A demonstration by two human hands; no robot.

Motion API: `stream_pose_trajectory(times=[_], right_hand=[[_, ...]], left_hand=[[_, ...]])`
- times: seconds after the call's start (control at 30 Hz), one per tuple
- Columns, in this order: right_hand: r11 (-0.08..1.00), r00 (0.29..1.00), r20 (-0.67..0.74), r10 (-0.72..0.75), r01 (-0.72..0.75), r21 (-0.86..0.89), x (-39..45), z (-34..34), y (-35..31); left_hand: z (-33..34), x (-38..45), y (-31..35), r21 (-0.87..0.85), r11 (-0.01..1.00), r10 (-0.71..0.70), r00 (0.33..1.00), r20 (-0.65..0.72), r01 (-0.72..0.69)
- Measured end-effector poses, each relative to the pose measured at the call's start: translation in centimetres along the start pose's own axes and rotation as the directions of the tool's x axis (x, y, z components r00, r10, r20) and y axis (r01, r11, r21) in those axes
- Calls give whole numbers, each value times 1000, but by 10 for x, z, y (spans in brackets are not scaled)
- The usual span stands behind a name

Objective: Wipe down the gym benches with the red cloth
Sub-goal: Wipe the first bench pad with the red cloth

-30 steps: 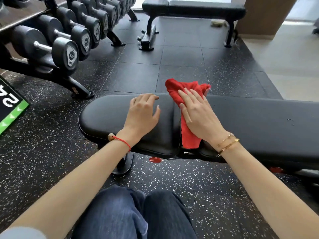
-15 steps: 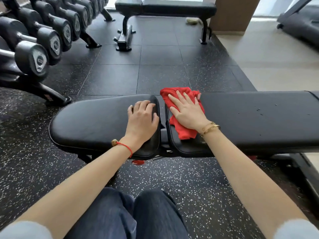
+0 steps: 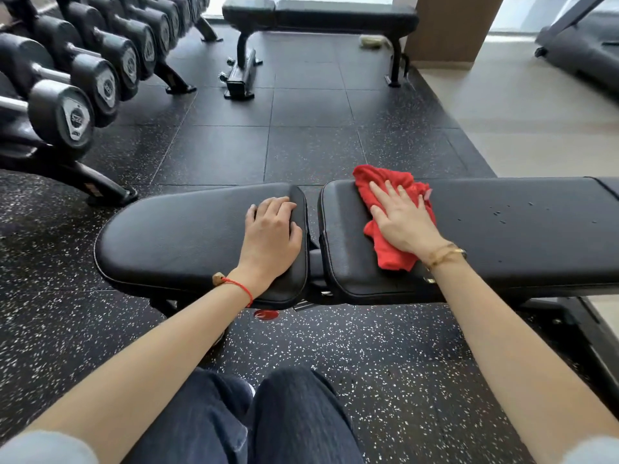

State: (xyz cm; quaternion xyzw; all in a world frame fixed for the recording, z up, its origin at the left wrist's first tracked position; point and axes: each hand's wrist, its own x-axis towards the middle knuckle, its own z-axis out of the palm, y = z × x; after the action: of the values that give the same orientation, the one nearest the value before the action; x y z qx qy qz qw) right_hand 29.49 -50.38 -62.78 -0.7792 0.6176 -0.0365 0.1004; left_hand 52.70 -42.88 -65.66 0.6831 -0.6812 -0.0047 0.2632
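A black padded gym bench (image 3: 522, 229) runs across the middle of the view, split into a short seat pad (image 3: 174, 236) on the left and a long back pad on the right. The crumpled red cloth (image 3: 388, 252) lies on the left end of the long pad. My right hand (image 3: 402, 219) presses flat on the cloth with straight fingers. My left hand (image 3: 271, 232) rests on the right end of the seat pad, fingers bent over its far edge. A few small specks dot the long pad to the right of the cloth.
A rack of black dumbbells (image 3: 77, 88) stands at the left. A second black bench (image 3: 318, 15) stands across the rubber floor at the back. A treadmill (image 3: 582, 51) sits at the far right on the pale floor. My knees (image 3: 254, 416) are below the bench.
My right hand has slid the red cloth rightward, from the gap between the pads onto the long pad. My left hand stays on the seat pad. The view has shifted right.
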Motion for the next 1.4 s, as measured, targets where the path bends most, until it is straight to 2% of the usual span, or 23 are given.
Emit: stream_pose_trajectory(times=[0.07, 0.2, 0.33, 0.4, 0.57, 0.77, 0.93, 1.0, 1.1, 1.2, 1.27, 1.4], right_hand=[[1000, 1000, 7, -10, 10, -14, 14, -1, -13], [990, 990, -11, -144, 144, -12, 0, 10, -41], [971, 971, -29, -238, 238, 11, -38, 16, -23], [977, 978, -16, -209, 209, 31, -43, 12, -3], [1000, 999, -16, 28, -28, 1, -6, -3, 15], [993, 993, 7, -116, 116, -12, 10, 7, -40], [963, 962, -43, -268, 268, -25, -48, 17, -18], [970, 970, -36, -242, 242, 3, -55, 13, 7], [997, 997, -12, -78, 78, 1, -35, 2, 37], [999, 999, 4, 43, -43, -2, 3, -7, 30], [1000, 1000, 18, 11, -11, 0, 20, -8, 10], [986, 987, 22, -159, 160, -39, 7, 5, -36]], left_hand=[[0, 0, 1, 1, 1000, -1, 1000, -5, 1], [-2, 1, 1, 4, 1000, -5, 1000, -16, 5], [-2, 1, 1, 2, 1000, -9, 1000, -14, 9], [-2, 0, 1, 2, 1000, -5, 1000, -10, 5], [-1, 0, 4, 18, 1000, -7, 1000, -8, 7], [-2, 1, 6, 22, 1000, -16, 1000, -10, 17], [-1, 1, 3, 14, 1000, -3, 1000, -26, 3], [0, 1, 2, 21, 1000, 2, 1000, -29, -1], [2, 1, 4, 26, 1000, -2, 999, -37, 3], [3, 2, 6, 45, 999, -17, 999, -43, 19], [3, 3, 7, 42, 999, -23, 999, -45, 25], [2, 2, 6, 41, 999, -21, 999, -44, 23]])
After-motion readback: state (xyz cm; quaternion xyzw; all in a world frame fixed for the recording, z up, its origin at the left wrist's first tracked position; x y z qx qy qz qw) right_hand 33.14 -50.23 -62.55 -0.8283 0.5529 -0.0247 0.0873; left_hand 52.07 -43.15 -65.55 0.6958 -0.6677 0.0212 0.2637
